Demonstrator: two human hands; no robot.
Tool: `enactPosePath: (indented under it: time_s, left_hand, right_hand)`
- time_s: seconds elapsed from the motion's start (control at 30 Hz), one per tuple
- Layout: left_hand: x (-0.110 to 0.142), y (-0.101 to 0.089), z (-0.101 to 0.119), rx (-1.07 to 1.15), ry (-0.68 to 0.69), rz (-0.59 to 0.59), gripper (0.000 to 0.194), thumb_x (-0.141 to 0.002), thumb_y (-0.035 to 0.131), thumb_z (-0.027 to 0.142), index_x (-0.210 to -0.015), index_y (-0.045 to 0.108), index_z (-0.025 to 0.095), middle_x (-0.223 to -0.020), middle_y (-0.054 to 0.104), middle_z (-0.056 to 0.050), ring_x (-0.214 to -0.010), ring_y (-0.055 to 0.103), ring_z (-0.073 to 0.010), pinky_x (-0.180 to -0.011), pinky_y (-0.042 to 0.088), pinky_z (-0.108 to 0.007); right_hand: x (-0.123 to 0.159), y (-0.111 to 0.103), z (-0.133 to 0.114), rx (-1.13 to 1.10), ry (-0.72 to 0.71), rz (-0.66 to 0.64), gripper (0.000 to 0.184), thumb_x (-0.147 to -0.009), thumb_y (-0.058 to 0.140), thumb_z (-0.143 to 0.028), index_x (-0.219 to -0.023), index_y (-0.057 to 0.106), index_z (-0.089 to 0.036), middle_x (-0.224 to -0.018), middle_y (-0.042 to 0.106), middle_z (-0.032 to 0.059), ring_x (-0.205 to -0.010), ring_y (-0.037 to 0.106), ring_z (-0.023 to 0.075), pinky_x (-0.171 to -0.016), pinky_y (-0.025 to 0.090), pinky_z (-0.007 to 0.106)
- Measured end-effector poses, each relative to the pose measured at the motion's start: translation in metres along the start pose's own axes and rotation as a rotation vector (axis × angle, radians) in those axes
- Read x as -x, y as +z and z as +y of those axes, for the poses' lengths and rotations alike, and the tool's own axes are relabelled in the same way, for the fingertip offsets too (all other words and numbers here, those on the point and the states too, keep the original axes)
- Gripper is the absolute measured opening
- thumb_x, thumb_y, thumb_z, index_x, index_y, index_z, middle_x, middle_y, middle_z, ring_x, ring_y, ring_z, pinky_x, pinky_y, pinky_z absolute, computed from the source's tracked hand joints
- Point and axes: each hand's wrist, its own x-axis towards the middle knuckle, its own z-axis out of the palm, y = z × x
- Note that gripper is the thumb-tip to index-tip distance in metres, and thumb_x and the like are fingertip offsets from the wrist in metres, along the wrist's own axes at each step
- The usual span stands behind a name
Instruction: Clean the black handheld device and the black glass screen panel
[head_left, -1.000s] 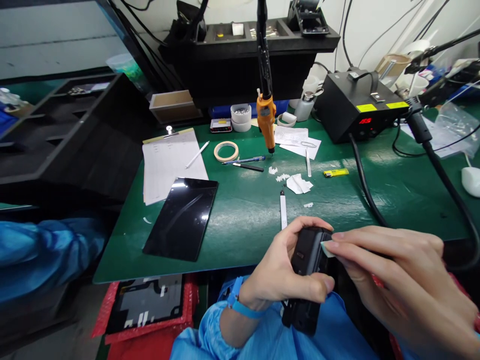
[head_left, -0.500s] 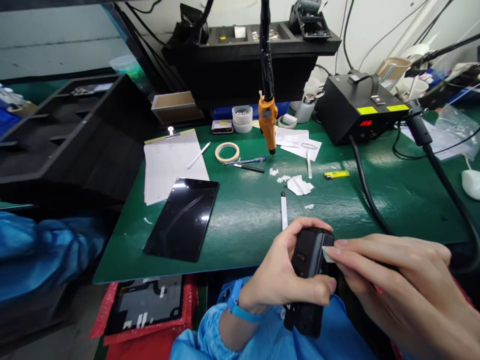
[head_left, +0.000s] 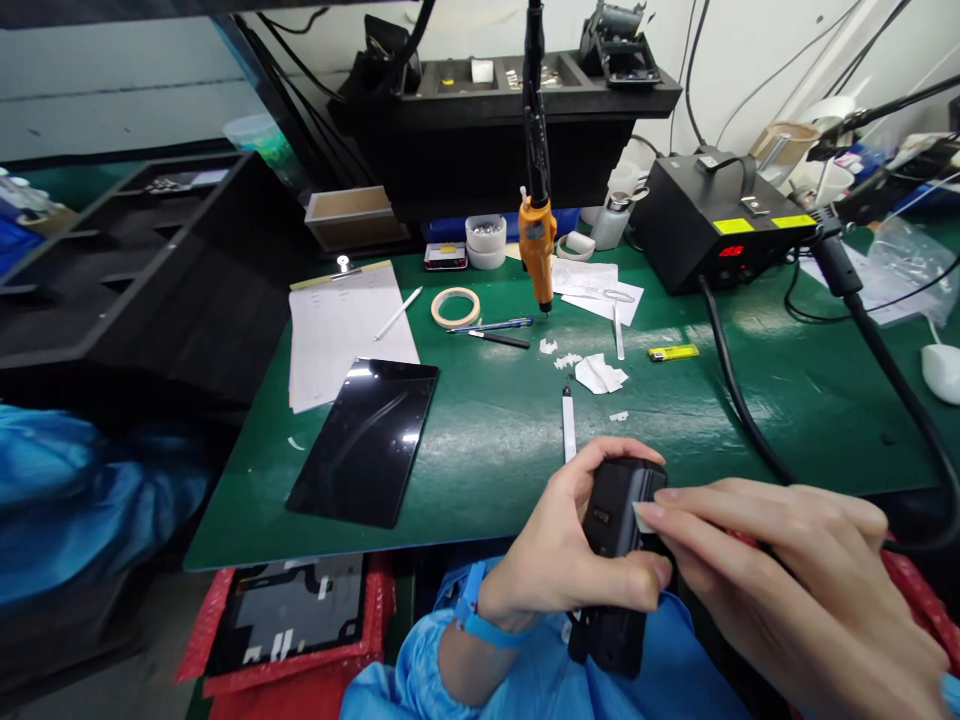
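Observation:
A black handheld device with rounded edges and a small slot in its face is tilted in front of my body. My left hand is wrapped round it, thumb across the lower part and fingers over the top. Between the thumb and fingers of my right hand is a small pale, whitish-green flat piece, its tip against the device's right side. What that piece is made of I cannot tell. A blue wrist strap circles my left wrist.
A dark glass panel lies left on the green table. Beyond are a clipboard with paper, tape roll, pens, paper scraps, a hanging orange screwdriver and a yellow cutter. A black station trails a thick cable.
My right hand has shifted slightly left, bringing the pale piece farther over the device's side. My left hand and the device stay nearly where they were.

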Motion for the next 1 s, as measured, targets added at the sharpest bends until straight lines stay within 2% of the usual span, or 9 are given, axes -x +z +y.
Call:
enactPosePath:
  time_s: [0.27,0.43,0.77,0.83,1.0]
  left_hand:
    - [0.001,0.000,-0.002,0.034,0.024,0.000,0.074,-0.060,0.104,0.007,-0.125,0.070,0.023,-0.100,0.067,0.002,-0.078,0.058,-0.0104,-0.072,0.050,-0.019]
    - [0.003,0.001,-0.001,-0.006,0.035,0.018,0.073,-0.061,0.100,0.003,-0.124,0.070,0.023,-0.098,0.066,0.003,-0.078,0.057,-0.0098,-0.071,0.050,-0.018]
    - [0.002,0.001,0.000,-0.060,0.018,0.039,0.074,-0.061,0.102,0.008,-0.125,0.067,0.023,-0.098,0.065,0.003,-0.079,0.057,-0.0121,-0.071,0.050,-0.022]
    - [0.003,0.000,0.000,-0.072,0.028,0.038,0.073,-0.062,0.101,0.010,-0.125,0.067,0.023,-0.098,0.064,0.002,-0.079,0.055,-0.0120,-0.070,0.048,-0.022]
    - [0.004,0.004,0.004,-0.116,0.025,0.081,0.061,-0.070,0.101,0.025,-0.122,0.070,0.023,-0.097,0.062,0.001,-0.078,0.054,-0.0127,-0.069,0.045,-0.024]
  right_hand:
    - [0.004,-0.001,-0.002,0.003,0.008,-0.007,0.024,-0.126,0.049,-0.020,-0.132,0.072,-0.024,-0.106,0.084,0.0031,-0.101,0.075,0.0201,-0.084,0.050,0.039]
    - [0.003,-0.001,-0.002,-0.009,-0.009,-0.023,0.025,-0.126,0.048,-0.020,-0.132,0.072,-0.021,-0.108,0.083,0.0055,-0.103,0.074,0.0209,-0.085,0.050,0.040]
    - [0.002,0.000,-0.003,0.025,0.005,-0.038,0.026,-0.127,0.044,-0.020,-0.132,0.069,-0.022,-0.105,0.082,0.0045,-0.101,0.072,0.0200,-0.084,0.051,0.036]
    - [0.004,0.000,-0.002,0.027,0.040,-0.006,0.025,-0.127,0.045,-0.021,-0.131,0.070,-0.023,-0.107,0.082,0.0049,-0.101,0.073,0.0203,-0.084,0.051,0.038]
    - [0.017,-0.007,0.006,0.019,0.218,0.090,0.014,-0.121,0.066,-0.030,-0.131,0.076,-0.031,-0.114,0.082,0.0063,-0.099,0.077,0.0224,-0.082,0.055,0.042]
